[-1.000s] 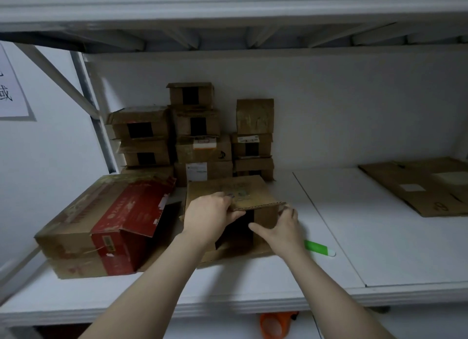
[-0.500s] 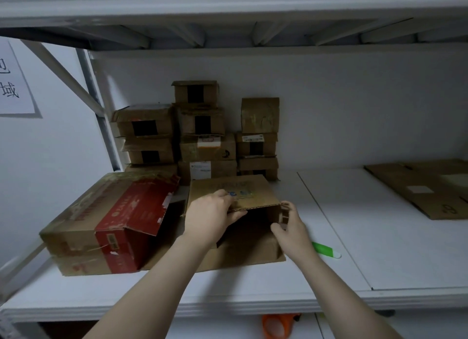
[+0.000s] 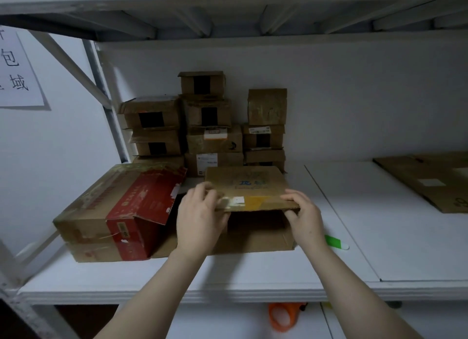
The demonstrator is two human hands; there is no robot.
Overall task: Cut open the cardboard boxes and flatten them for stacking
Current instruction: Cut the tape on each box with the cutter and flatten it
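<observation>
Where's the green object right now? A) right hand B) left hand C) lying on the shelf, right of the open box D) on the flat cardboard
C: the green object lies on the shelf; left hand and right hand grip the open box.

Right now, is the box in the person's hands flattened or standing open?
Standing open, not flattened. The box shows a dark hollow under its top panel, whose front edge the left hand and right hand pinch.
</observation>
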